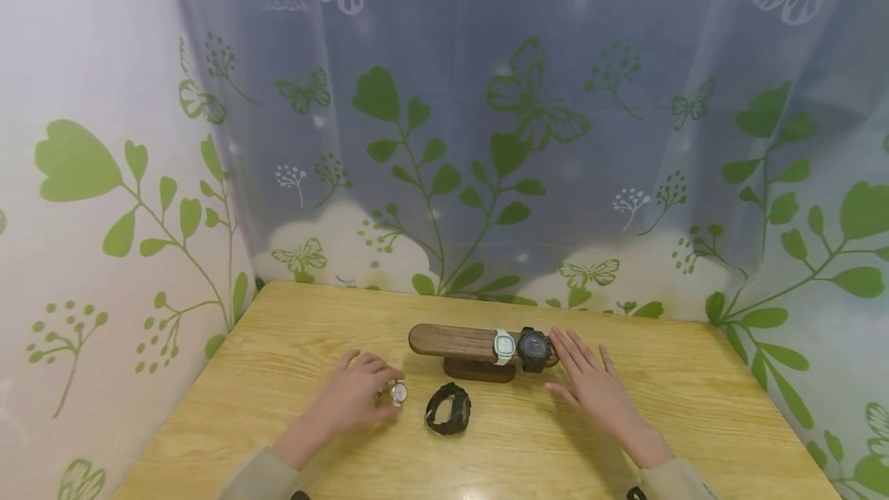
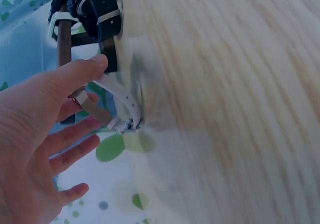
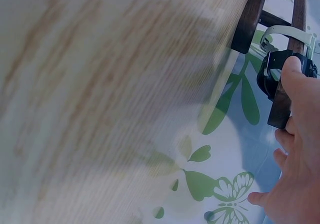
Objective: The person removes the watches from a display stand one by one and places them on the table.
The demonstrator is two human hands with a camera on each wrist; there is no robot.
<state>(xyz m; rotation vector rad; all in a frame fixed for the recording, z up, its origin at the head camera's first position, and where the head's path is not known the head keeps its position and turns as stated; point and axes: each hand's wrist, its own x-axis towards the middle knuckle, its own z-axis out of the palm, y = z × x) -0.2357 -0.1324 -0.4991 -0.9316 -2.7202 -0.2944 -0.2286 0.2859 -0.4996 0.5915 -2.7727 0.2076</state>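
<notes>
Wood-grain bench (image 1: 625, 446) stood against a printed curtain (image 1: 430, 137) with butterflies and leafy stems. Clock directions were read from the head view, 12 being the far edge. Small watch (image 1: 399, 393) was at the left hand (image 1: 350, 396), left of the bench's middle. Left fingers were narrow, thumb and index about the watch in a pinch; the other fingers were spread in the left wrist view. There its pale strap (image 2: 125, 97) curved down toward the bench surface; how firm the grip was could not be told.

Loose black watch (image 1: 460, 411) sat on the bench between 3 and 4 o'clock from the small one, its band forming a loop. At 2 o'clock was a dark wooden stand (image 1: 451, 342), a rounded bar on a short base. Toward the bar's 3 o'clock end it carried a pale green watch (image 1: 505, 346), then a bulky black watch (image 1: 535, 347) just beside it. Right hand (image 1: 604, 396) lay at that end, fingers extended and fairly straight, thumb apart, fingertips against the bar. Beige sleeves (image 1: 260, 477) entered from 7 and 5 o'clock.
</notes>
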